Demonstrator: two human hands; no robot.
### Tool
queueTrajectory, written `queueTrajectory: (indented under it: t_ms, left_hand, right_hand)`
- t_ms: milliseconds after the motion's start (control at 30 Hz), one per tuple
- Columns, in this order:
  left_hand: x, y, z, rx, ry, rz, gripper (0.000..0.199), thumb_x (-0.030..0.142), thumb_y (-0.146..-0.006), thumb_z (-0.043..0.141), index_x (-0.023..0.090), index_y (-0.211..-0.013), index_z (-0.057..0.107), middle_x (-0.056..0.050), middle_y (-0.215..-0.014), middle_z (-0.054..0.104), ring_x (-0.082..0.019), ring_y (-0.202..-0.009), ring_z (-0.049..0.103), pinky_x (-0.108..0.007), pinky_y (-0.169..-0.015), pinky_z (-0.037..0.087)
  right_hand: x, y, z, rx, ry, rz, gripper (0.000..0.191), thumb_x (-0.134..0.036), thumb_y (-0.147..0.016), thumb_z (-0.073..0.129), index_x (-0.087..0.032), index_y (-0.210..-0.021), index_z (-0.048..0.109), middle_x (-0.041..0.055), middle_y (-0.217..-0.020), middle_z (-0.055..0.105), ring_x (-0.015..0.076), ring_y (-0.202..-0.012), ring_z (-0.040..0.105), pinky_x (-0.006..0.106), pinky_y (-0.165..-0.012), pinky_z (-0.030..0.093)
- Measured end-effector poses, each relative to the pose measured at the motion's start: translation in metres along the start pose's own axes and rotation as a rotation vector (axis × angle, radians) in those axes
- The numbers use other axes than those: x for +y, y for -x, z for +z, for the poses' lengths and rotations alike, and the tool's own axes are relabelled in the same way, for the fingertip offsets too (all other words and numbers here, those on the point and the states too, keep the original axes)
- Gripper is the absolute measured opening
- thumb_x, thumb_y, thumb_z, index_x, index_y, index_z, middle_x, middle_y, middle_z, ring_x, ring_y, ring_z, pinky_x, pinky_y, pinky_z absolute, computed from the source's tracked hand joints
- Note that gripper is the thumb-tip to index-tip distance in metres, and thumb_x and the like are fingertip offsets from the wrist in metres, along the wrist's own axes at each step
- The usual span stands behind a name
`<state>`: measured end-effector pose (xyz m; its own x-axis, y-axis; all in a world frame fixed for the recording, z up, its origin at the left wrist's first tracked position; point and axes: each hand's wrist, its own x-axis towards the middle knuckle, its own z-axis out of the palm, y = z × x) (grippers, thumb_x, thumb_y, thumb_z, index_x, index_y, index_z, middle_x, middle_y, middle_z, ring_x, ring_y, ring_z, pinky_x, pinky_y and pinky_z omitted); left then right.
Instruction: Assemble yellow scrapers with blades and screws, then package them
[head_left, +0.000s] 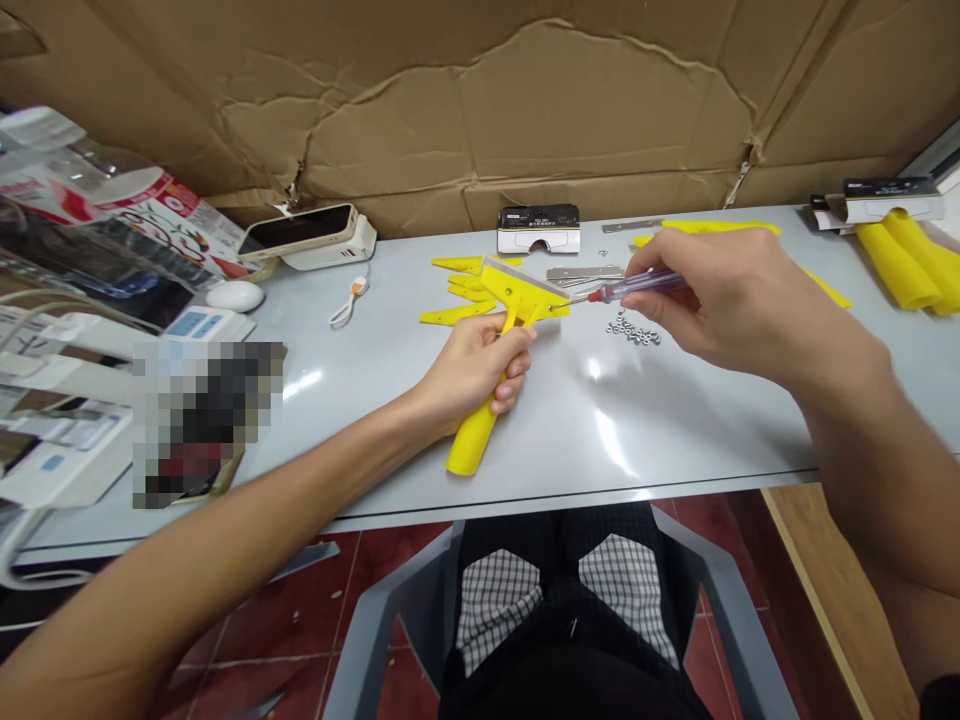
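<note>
My left hand (pixel 480 370) is wrapped round the handle of a yellow scraper (pixel 474 440), its wide head pointing away from me with a blade along the far edge. In my right hand (pixel 697 290) is a screwdriver (pixel 645 285) with a clear purplish handle. Its tip meets the right side of the scraper head, at a screw. Just below the right hand lies a small heap of screws (pixel 634 330). Behind the scraper are several flat yellow plastic pieces (pixel 450 315) and a stack of metal blades (pixel 585 273).
A black and white box (pixel 538 230) stands at the back, near a cardboard wall (pixel 600 110). More yellow handles (pixel 900 260) lie far right. Leftward are a phone (pixel 300 232) on a white stand, a short white cable (pixel 349 302), a bottle (pixel 45 150) and white power strips (pixel 67 450).
</note>
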<state>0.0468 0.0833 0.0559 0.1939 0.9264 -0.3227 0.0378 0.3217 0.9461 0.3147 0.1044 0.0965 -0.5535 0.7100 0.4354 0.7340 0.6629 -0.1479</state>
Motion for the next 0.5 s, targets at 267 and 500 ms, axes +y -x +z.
queueTrajectory:
  t_ms: [267, 500]
  left_hand:
    - [0.002, 0.001, 0.002, 0.001, -0.008, 0.003, 0.024, 0.017, -0.1, 0.062, 0.022, -0.079, 0.05, 0.009, -0.055, 0.047, -0.005, -0.033, 0.04, -0.016, -0.031, 0.031]
    - [0.001, 0.0, 0.001, 0.004, -0.003, 0.003, 0.024, 0.017, -0.098, 0.065, 0.022, -0.08, 0.05, 0.009, -0.055, 0.047, -0.005, -0.034, 0.04, -0.015, -0.03, 0.031]
  right_hand:
    - [-0.008, 0.001, -0.004, -0.079, -0.06, -0.007, 0.028, -0.033, -0.103, 0.059, -0.026, -0.128, 0.071, 0.0104, -0.102, 0.078, 0.0327, -0.085, 0.071, 0.047, -0.075, 0.051]
    - [-0.01, 0.0, -0.007, -0.123, -0.018, 0.02, 0.026, -0.03, -0.106, 0.055, -0.027, -0.124, 0.073, 0.0102, -0.095, 0.078, 0.0333, -0.087, 0.071, 0.047, -0.078, 0.053]
